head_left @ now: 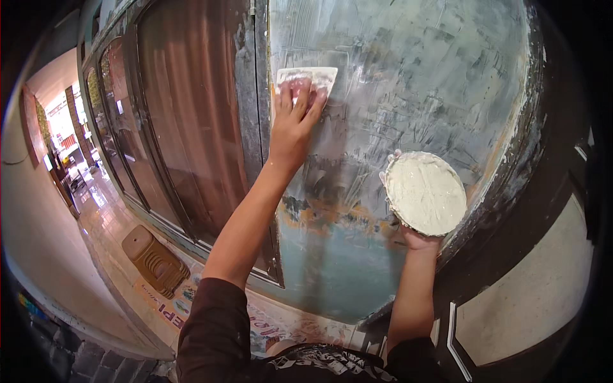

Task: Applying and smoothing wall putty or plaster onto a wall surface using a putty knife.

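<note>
My left hand (294, 121) is raised and presses a pale flat plastic scraper (308, 78) against a grey-blue wall panel (408, 70) smeared with white putty streaks. The fingers lie spread over the scraper's lower half. My right hand (418, 240) holds up a round bowl (425, 193) from below, tilted toward me and full of white putty. The bowl sits close to the wall, lower right of the scraper.
A dark window frame (258, 115) with a brown curtain behind glass (191, 108) borders the panel on the left. A brown plastic stool (155, 260) lies on the tiled floor below, beside a printed sheet (185, 300). A dark doorframe (549, 191) stands at right.
</note>
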The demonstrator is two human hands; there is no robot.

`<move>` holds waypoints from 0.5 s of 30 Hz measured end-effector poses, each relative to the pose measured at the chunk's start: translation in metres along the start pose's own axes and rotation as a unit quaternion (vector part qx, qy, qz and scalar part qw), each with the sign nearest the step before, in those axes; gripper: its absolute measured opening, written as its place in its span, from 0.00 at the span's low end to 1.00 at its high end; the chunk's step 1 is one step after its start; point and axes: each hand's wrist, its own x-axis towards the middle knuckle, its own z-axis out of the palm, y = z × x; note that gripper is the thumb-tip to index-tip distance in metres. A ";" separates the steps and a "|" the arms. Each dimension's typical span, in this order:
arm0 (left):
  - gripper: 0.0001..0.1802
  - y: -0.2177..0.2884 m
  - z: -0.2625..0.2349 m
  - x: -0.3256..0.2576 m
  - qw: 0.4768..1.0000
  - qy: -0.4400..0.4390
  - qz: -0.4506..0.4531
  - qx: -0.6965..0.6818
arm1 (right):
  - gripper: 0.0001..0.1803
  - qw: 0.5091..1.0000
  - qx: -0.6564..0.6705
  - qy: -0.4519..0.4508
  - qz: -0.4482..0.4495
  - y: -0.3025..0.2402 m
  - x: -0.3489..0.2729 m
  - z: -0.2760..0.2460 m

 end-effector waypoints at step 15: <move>0.28 0.001 0.013 -0.069 0.999 -0.030 -0.022 -0.018 | 0.39 0.997 0.065 0.016 0.024 -0.010 -0.029 -0.017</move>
